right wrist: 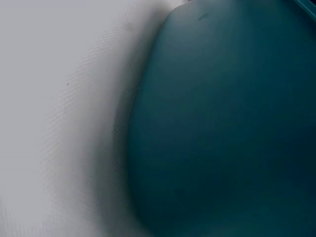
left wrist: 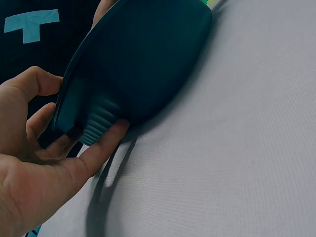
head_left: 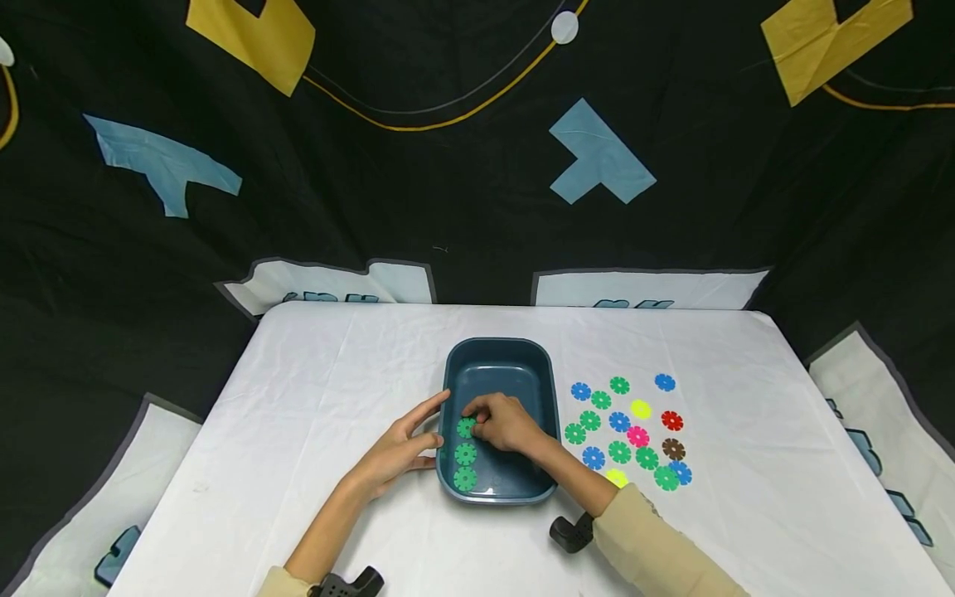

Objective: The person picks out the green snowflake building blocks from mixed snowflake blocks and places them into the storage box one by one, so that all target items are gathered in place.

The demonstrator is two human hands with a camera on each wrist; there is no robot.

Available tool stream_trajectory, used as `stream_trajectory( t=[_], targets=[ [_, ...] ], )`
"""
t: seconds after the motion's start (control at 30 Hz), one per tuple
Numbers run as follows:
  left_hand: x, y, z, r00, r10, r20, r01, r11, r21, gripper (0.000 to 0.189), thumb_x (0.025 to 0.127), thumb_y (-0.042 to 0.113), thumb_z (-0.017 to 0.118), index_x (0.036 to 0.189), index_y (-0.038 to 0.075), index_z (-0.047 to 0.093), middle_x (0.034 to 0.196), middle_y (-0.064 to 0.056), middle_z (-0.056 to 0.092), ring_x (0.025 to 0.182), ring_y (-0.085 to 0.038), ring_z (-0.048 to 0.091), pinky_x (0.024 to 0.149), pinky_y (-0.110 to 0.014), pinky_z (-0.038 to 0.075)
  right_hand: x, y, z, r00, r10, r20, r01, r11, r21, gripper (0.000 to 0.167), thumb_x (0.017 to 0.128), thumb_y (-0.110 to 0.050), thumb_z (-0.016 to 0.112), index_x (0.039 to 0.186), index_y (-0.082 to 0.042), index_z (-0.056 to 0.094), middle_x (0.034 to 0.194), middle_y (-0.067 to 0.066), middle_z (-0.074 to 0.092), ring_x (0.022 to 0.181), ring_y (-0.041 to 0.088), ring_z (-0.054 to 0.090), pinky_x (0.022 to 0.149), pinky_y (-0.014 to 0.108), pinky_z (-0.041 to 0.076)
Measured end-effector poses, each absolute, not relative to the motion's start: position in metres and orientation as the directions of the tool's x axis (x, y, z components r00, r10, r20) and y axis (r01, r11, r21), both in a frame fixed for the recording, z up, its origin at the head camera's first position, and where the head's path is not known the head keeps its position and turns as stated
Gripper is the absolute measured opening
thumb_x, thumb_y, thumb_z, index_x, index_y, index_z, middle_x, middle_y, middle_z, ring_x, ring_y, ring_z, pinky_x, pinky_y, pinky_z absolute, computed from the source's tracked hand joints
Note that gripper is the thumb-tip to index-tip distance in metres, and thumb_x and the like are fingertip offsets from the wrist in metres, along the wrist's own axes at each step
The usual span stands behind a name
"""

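Note:
A dark blue-green tray [head_left: 501, 489] stands on the white table. My left hand [head_left: 399, 452] is at its left side with fingers spread, fingertips on the rim and outer wall. Up close in the left wrist view, one finger lies along the ribbed part of the tray wall [left wrist: 158, 54]. Inside the tray, my right hand [head_left: 503, 421] has thumb and index finger curled at the edge of a green notched disc [head_left: 465, 427]. Below it, a second green disc [head_left: 465, 453] and a third green disc [head_left: 464, 478] line up along the left wall.
Right of the tray, loose notched discs lie scattered: several green discs [head_left: 619, 452], blue discs [head_left: 593, 458], yellow discs [head_left: 640, 409], a pink disc [head_left: 637, 436], a red disc [head_left: 671, 420] and a brown disc [head_left: 674, 448]. A black cloth [head_left: 477, 215] hangs behind the table.

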State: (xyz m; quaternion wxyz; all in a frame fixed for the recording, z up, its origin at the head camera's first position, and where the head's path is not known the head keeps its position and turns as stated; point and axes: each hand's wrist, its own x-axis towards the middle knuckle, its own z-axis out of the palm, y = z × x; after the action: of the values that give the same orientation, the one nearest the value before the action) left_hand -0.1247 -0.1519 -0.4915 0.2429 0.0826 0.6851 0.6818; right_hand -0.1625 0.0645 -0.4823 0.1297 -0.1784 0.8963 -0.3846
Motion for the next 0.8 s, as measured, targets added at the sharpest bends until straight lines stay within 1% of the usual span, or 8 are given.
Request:
stream_trajectory(
  t=[0.1, 0.23, 0.37, 0.47, 0.63, 0.8],
  targets=[
    [-0.125, -0.152, -0.492, -0.867, 0.446, -0.22, -0.219, 0.056, 0.974, 0.071, 0.095, 0.006, 0.055, 0.159, 0.025, 0.03, 0.163, -0.018, 0.012, 0.118, -0.034, 0.053, 0.09, -0.047, 0.051, -0.162, 0.065, -0.482, -0.905, -0.415, -0.091, -0.22, 0.641, -0.736, 0.022, 0.086, -0.001, 0.074, 0.108, -0.005, 0.075, 0.079, -0.002, 0.058, 0.071, 0.013, 0.052, 0.062, 0.027, 0.044],
    [-0.125, -0.152, -0.492, -0.866, 0.449, -0.221, -0.219, 0.056, 0.974, 0.071, 0.095, 0.006, 0.055, 0.159, 0.023, 0.029, 0.163, -0.017, 0.012, 0.117, -0.035, 0.054, 0.091, -0.048, 0.051, -0.162, 0.069, -0.476, -0.907, -0.416, -0.061, -0.226, 0.606, -0.763, 0.021, 0.086, 0.0, 0.071, 0.107, -0.004, 0.074, 0.079, -0.002, 0.059, 0.069, 0.012, 0.054, 0.06, 0.026, 0.046],
    [-0.126, -0.151, -0.491, -0.869, 0.444, -0.22, -0.217, 0.058, 0.974, 0.072, 0.094, 0.006, 0.056, 0.159, 0.022, 0.029, 0.163, -0.018, 0.012, 0.123, -0.038, 0.051, 0.091, -0.05, 0.051, -0.161, 0.08, -0.46, -0.907, -0.421, -0.015, -0.247, 0.56, -0.791, 0.019, 0.089, -0.001, 0.069, 0.107, -0.003, 0.073, 0.081, -0.002, 0.062, 0.067, 0.01, 0.057, 0.058, 0.025, 0.048],
    [-0.126, -0.15, -0.491, -0.873, 0.434, -0.222, -0.216, 0.065, 0.974, 0.072, 0.093, 0.006, 0.056, 0.159, 0.023, 0.031, 0.163, -0.018, 0.012, 0.126, -0.04, 0.049, 0.091, -0.049, 0.051, -0.162, 0.094, -0.443, -0.917, -0.399, 0.007, -0.248, 0.555, -0.794, 0.019, 0.091, -0.003, 0.069, 0.109, -0.004, 0.073, 0.083, -0.002, 0.064, 0.068, 0.011, 0.059, 0.059, 0.026, 0.05],
    [-0.126, -0.149, -0.491, -0.879, 0.416, -0.233, -0.22, 0.079, 0.972, 0.073, 0.093, 0.005, 0.057, 0.158, 0.024, 0.032, 0.163, -0.017, 0.012, 0.127, -0.041, 0.048, 0.09, -0.049, 0.051, -0.169, 0.129, -0.424, -0.949, -0.311, 0.047, -0.226, 0.571, -0.789, 0.02, 0.091, -0.004, 0.068, 0.111, -0.004, 0.072, 0.086, 0.0, 0.064, 0.073, 0.016, 0.06, 0.063, 0.03, 0.051],
    [-0.124, -0.149, -0.49, -0.88, 0.412, -0.237, -0.223, 0.084, 0.971, 0.073, 0.093, 0.005, 0.058, 0.158, 0.024, 0.032, 0.164, -0.017, 0.012, 0.129, -0.042, 0.047, 0.09, -0.049, 0.052, -0.176, 0.178, -0.426, -0.982, -0.185, 0.041, -0.147, 0.608, -0.78, 0.021, 0.094, -0.004, 0.066, 0.114, -0.002, 0.071, 0.092, 0.006, 0.067, 0.081, 0.022, 0.063, 0.069, 0.034, 0.054]
  ],
)
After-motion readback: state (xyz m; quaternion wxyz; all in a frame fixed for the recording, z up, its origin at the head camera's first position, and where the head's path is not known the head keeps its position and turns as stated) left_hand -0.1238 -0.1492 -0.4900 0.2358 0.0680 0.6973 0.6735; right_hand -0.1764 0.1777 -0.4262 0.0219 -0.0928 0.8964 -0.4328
